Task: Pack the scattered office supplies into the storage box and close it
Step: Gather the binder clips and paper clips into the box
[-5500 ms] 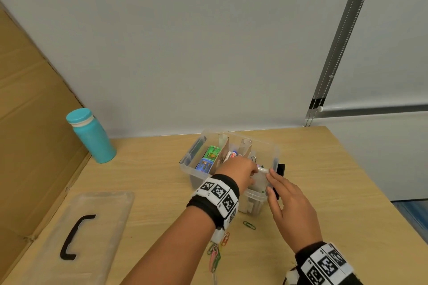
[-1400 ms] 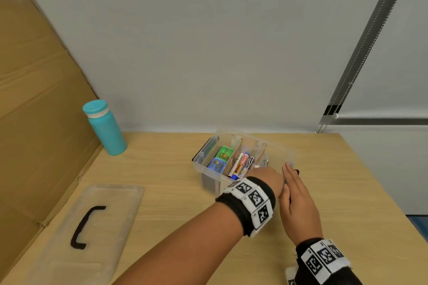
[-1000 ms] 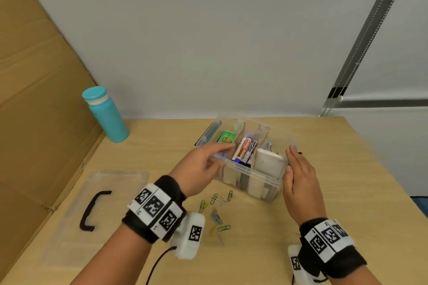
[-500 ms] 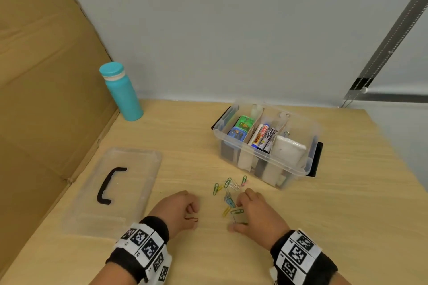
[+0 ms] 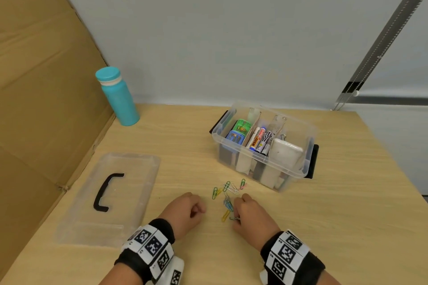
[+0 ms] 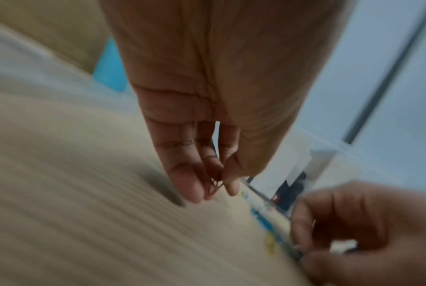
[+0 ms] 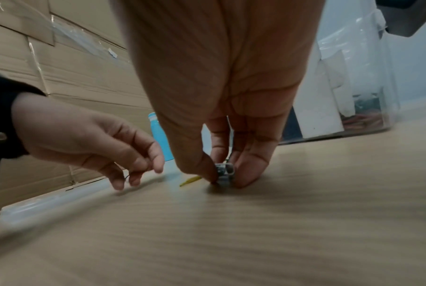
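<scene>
Mostly packed. The box [image 5: 264, 159] sits open on the table [image 5: 347, 203], already holding a green and a blue item at its left end, markers [image 5: 258, 140] in the middle slot and a white block [image 5: 286, 151] at the right end; dividers stand upright between them. Left to do: the paper clips [image 5: 225, 194] lie loose on the table just in front of the box, between the two hands, and the lid [image 5: 111, 196] lies flat well apart to the left, handle up, so the box is not yet closed. Left hand [image 5: 185, 211] rests low on the table with fingers curled; the wrist views show a thin dark clip [image 6: 215, 186] pinched between its thumb and fingertips. Right hand [image 5: 251, 216] is down at the near edge of the pile, thumb and fingers narrow, pinching a small bunch of clips [image 7: 224, 173] against the wood. A yellow clip [image 7: 189, 181] lies just beside that grip, untouched. Judgement: late stage, gathering clips; then drop them in the box, fetch the lid, snap it on. Teal bottle [image 5: 117, 97] at the back left looks unrelated.
</scene>
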Demonstrator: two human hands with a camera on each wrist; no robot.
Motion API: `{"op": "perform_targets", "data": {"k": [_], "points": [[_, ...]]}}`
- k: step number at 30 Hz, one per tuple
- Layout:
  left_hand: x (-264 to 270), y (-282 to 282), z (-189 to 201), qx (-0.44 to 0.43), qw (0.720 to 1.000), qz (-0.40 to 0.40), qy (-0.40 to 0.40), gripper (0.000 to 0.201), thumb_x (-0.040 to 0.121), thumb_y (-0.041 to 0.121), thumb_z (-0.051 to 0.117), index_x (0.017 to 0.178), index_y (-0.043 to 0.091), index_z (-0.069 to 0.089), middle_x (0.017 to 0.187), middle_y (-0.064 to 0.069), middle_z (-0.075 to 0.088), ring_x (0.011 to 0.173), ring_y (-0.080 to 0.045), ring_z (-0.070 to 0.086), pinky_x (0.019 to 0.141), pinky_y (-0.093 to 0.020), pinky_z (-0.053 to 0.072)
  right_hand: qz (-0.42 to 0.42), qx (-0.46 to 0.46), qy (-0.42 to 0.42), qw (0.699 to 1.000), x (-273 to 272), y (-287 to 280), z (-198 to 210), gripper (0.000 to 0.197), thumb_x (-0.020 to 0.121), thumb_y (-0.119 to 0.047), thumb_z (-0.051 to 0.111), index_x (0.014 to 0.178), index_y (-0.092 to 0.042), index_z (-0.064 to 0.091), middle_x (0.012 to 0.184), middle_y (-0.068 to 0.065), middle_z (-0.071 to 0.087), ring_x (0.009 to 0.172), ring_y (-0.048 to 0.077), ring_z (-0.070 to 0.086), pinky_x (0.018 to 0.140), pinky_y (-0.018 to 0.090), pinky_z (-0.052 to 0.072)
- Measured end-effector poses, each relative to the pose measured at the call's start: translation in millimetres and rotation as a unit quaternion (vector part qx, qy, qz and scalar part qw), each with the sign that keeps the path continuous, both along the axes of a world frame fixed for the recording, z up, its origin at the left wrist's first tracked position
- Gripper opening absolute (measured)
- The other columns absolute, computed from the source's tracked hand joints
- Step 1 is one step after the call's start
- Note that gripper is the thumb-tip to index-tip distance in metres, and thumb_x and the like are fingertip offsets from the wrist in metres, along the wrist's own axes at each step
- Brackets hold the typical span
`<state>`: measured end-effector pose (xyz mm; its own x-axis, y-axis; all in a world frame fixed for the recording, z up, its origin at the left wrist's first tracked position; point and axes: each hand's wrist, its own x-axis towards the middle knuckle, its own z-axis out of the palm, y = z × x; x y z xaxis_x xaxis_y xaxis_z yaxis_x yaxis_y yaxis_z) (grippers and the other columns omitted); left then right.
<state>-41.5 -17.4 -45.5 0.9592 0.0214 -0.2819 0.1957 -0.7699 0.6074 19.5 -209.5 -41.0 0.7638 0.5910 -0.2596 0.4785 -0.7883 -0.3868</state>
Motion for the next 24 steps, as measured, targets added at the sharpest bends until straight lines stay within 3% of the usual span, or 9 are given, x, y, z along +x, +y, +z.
{"op": "perform_targets", "data": {"k": [4, 7, 10, 12, 13, 15, 18, 20, 24], "points": [[11, -4, 1, -0.254, 0.957, 0.142, 0.009, 0.026, 0.090, -0.001, 0.048, 0.084, 0.020, 0.062, 0.077, 0.001, 0.056, 0.066, -0.008, 0.053, 0.059, -0.016, 0.048, -0.011, 0.026, 0.043, 0.999, 5, -5, -3, 0.012, 0.084, -0.011, 0.050, 0.087, -0.019, 0.042, 0.087, -0.001, 0.047, 0.075, 0.016, 0.044, 0.057, 0.017, 0.034], [24, -11, 8, -0.447, 0.850, 0.275, 0.044, 0.028, 0.094, -0.005, 0.036, 0.086, 0.007, 0.060, 0.071, -0.005, 0.054, 0.062, -0.013, 0.050, 0.054, -0.021, 0.043, -0.106, 0.168, 0.201, 0.959, 17, -18, -8, 0.017, 0.087, -0.007, 0.055, 0.091, -0.023, 0.053, 0.076, -0.004, 0.053, 0.065, 0.008, 0.050, 0.064, 0.021, 0.047], [35, -12, 13, -0.565, 0.741, 0.356, 0.066, 0.029, 0.087, -0.004, 0.027, 0.084, 0.005, 0.055, 0.062, -0.004, 0.046, 0.056, -0.015, 0.044, 0.050, -0.023, 0.037, -0.234, 0.364, 0.396, 0.810, 23, -30, -2, 0.021, 0.092, 0.001, 0.046, 0.088, -0.008, 0.065, 0.070, -0.001, 0.057, 0.062, 0.011, 0.053, 0.059, 0.023, 0.049], [40, -13, 13, -0.578, 0.722, 0.373, 0.073, 0.027, 0.087, 0.002, 0.028, 0.084, 0.006, 0.054, 0.056, -0.001, 0.041, 0.050, -0.013, 0.038, 0.043, -0.022, 0.033, -0.295, 0.446, 0.482, 0.694, 26, -32, 3, 0.024, 0.090, 0.002, 0.037, 0.079, -0.003, 0.058, 0.068, 0.006, 0.052, 0.058, 0.016, 0.050, 0.054, 0.024, 0.044], [44, -14, 11, -0.567, 0.729, 0.376, 0.075, 0.027, 0.089, 0.006, 0.028, 0.084, 0.006, 0.054, 0.054, 0.000, 0.039, 0.046, -0.012, 0.035, 0.040, -0.021, 0.030, -0.314, 0.460, 0.492, 0.669, 28, -32, 4, 0.023, 0.088, 0.001, 0.035, 0.076, -0.003, 0.054, 0.068, 0.007, 0.049, 0.057, 0.017, 0.049, 0.053, 0.025, 0.042], [51, -16, 8, -0.487, 0.794, 0.355, 0.074, 0.028, 0.095, 0.015, 0.031, 0.083, 0.009, 0.056, 0.054, 0.003, 0.035, 0.042, -0.010, 0.031, 0.039, -0.020, 0.024, -0.319, 0.440, 0.452, 0.708, 32, -26, 3, 0.021, 0.091, -0.003, 0.039, 0.074, -0.005, 0.052, 0.067, 0.008, 0.051, 0.056, 0.017, 0.048, 0.052, 0.026, 0.042], [58, -20, 3, -0.182, 0.959, 0.215, 0.041, 0.020, 0.093, 0.034, 0.053, 0.084, 0.016, 0.056, 0.072, 0.006, 0.052, 0.066, -0.013, 0.051, 0.055, -0.023, 0.035, -0.245, 0.284, 0.275, 0.885, 34, -11, -5, 0.017, 0.093, -0.018, 0.054, 0.077, -0.013, 0.054, 0.067, 0.002, 0.054, 0.056, 0.013, 0.051, 0.055, 0.023, 0.045], [58, -26, 1, -0.048, 0.987, 0.149, 0.025, 0.028, 0.083, 0.040, 0.066, 0.091, 0.017, 0.053, 0.082, 0.007, 0.057, 0.075, -0.009, 0.052, 0.061, -0.021, 0.037, -0.185, 0.188, 0.167, 0.950, 33, 1, -8, 0.014, 0.089, -0.027, 0.061, 0.082, -0.017, 0.052, 0.072, -0.004, 0.055, 0.062, 0.009, 0.049, 0.057, 0.017, 0.041], [60, -34, 0, 0.036, 0.993, 0.109, 0.011, 0.023, 0.083, 0.030, 0.067, 0.089, 0.019, 0.048, 0.080, 0.006, 0.050, 0.078, -0.013, 0.052, 0.064, -0.021, 0.039, -0.102, 0.077, 0.079, 0.989, 28, 20, -14, 0.024, 0.090, -0.031, 0.058, 0.098, -0.015, 0.042, 0.088, -0.001, 0.052, 0.077, 0.016, 0.048, 0.058, 0.022, 0.037]]}}
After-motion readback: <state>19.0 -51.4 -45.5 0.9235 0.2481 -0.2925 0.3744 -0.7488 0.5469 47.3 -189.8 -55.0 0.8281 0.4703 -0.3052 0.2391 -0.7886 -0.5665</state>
